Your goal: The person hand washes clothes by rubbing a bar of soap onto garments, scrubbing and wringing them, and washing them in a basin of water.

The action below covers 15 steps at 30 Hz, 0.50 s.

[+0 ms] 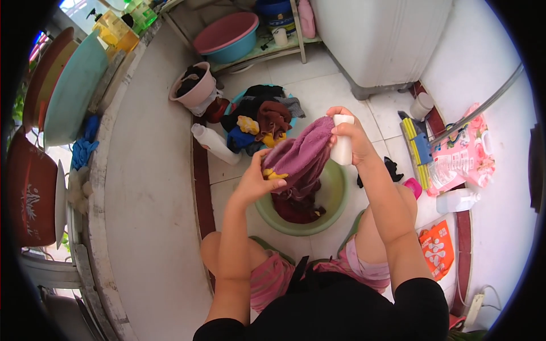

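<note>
A wet purple garment point(301, 150) is stretched between my two hands above a pale green basin point(341, 196), and its lower folds hang down into the basin. My left hand point(253, 179) is closed on the garment's left end, beside a yellow patch point(274, 174). In my right hand point(354, 142) is a white oblong bar point(342, 149) that looks like soap; the fingers wrap round it, against the garment's upper right end. Whether those fingers also pinch the cloth is hidden. Dark red cloth point(296, 211) lies in the basin.
Ahead stands a blue basin point(294, 122) heaped with clothes, with a white bottle point(215, 145) beside it. A pink bucket point(196, 91) is at the far left. To the right are a yellow-and-blue mop head point(420, 149), a pink bag point(463, 156) and a white jug point(458, 200).
</note>
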Each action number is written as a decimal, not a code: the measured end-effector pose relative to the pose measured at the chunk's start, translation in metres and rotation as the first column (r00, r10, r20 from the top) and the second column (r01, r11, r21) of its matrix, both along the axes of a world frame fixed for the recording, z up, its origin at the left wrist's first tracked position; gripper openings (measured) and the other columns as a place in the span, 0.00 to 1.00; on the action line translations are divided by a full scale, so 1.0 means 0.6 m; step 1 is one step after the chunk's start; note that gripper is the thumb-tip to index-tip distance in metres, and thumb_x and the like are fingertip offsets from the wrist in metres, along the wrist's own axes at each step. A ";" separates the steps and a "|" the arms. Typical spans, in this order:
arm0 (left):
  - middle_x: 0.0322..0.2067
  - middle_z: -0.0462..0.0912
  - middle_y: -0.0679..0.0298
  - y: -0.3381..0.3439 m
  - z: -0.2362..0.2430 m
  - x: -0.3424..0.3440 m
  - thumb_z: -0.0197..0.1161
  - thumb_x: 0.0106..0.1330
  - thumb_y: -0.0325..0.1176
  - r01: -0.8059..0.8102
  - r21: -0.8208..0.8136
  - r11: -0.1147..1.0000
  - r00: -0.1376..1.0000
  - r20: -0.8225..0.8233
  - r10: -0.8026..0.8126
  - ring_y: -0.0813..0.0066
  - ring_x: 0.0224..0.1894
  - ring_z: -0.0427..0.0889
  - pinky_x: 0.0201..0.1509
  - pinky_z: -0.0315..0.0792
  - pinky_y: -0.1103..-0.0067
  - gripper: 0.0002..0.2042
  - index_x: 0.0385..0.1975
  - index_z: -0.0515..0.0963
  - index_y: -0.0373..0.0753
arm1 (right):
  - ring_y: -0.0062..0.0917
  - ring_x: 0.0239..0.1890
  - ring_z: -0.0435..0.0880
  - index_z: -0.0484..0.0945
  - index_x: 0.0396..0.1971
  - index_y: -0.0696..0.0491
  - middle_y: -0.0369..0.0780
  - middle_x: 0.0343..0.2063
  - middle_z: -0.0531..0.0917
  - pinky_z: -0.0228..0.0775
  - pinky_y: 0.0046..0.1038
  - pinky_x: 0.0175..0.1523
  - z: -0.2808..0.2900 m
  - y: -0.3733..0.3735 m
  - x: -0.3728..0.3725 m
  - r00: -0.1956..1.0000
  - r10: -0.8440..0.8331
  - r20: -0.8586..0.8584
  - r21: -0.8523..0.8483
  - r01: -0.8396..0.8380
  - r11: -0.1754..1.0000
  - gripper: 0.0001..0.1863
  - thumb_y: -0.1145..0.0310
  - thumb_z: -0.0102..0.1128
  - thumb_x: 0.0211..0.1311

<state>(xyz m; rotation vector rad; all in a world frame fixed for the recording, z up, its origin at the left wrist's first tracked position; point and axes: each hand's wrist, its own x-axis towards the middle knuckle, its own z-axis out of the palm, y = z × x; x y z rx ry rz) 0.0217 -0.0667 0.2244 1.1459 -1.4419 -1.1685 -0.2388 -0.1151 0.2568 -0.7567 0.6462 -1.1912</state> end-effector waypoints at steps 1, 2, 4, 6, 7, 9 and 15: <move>0.40 0.77 0.62 0.003 0.017 -0.011 0.62 0.61 0.35 -0.008 0.021 1.000 0.947 0.320 0.001 0.72 0.40 0.75 0.45 0.70 0.76 0.15 0.43 0.71 0.35 | 0.18 0.17 0.74 0.68 0.43 0.54 0.35 0.18 0.73 0.70 0.22 0.24 -0.001 -0.001 -0.005 0.997 -0.042 0.057 0.022 0.041 0.999 0.21 0.77 0.53 0.43; 0.43 0.75 0.61 0.005 0.029 -0.015 0.63 0.59 0.34 -0.033 0.032 0.999 0.792 0.611 0.007 0.69 0.43 0.74 0.48 0.69 0.75 0.17 0.45 0.69 0.35 | 0.18 0.17 0.74 0.68 0.43 0.54 0.35 0.18 0.73 0.70 0.22 0.24 0.008 0.008 -0.001 0.997 -0.040 0.059 0.018 0.039 0.999 0.21 0.77 0.53 0.43; 0.45 0.74 0.60 -0.004 -0.041 0.015 0.64 0.59 0.33 -0.277 -0.218 0.936 0.790 0.503 0.351 0.68 0.44 0.74 0.48 0.69 0.75 0.18 0.46 0.69 0.34 | 0.18 0.17 0.74 0.67 0.45 0.54 0.36 0.18 0.73 0.71 0.22 0.24 0.036 0.053 0.029 0.975 0.198 0.100 -0.163 -0.180 0.970 0.23 0.77 0.56 0.42; 0.45 0.73 0.59 -0.024 -0.084 -0.005 0.60 0.61 0.32 -0.738 -0.371 0.564 0.635 -0.095 0.767 0.68 0.42 0.75 0.44 0.71 0.76 0.16 0.46 0.69 0.33 | 0.15 0.27 0.77 0.65 0.53 0.53 0.39 0.40 0.74 0.71 0.20 0.29 0.046 0.106 0.059 0.868 0.497 -0.004 -0.275 -0.479 0.834 0.34 0.77 0.62 0.39; 0.45 0.73 0.59 -0.027 -0.084 -0.014 0.60 0.61 0.32 -0.740 -0.372 0.560 0.631 -0.096 0.770 0.68 0.42 0.75 0.44 0.71 0.76 0.16 0.46 0.69 0.33 | 0.19 0.37 0.78 0.63 0.57 0.52 0.39 0.48 0.71 0.72 0.24 0.39 0.060 0.129 0.064 0.724 0.675 -0.140 -0.235 -0.687 0.688 0.36 0.76 0.61 0.41; 0.42 0.75 0.59 -0.019 -0.066 -0.040 0.59 0.60 0.32 -0.445 -0.488 0.751 0.779 0.203 0.594 0.68 0.40 0.76 0.41 0.71 0.74 0.14 0.44 0.71 0.35 | 0.27 0.49 0.74 0.61 0.59 0.54 0.41 0.48 0.74 0.66 0.30 0.55 0.058 0.149 0.084 0.603 0.538 -0.588 -0.326 -0.786 0.525 0.40 0.76 0.59 0.38; 0.40 0.78 0.58 0.001 0.027 -0.093 0.58 0.53 0.33 0.296 -0.303 0.906 0.545 0.832 0.100 0.60 0.41 0.78 0.38 0.71 0.69 0.15 0.42 0.75 0.41 | 0.29 0.35 0.78 0.58 0.58 0.58 0.44 0.42 0.73 0.73 0.28 0.38 -0.022 0.049 0.100 0.712 -0.358 -0.604 -0.276 0.235 0.932 0.40 0.73 0.63 0.41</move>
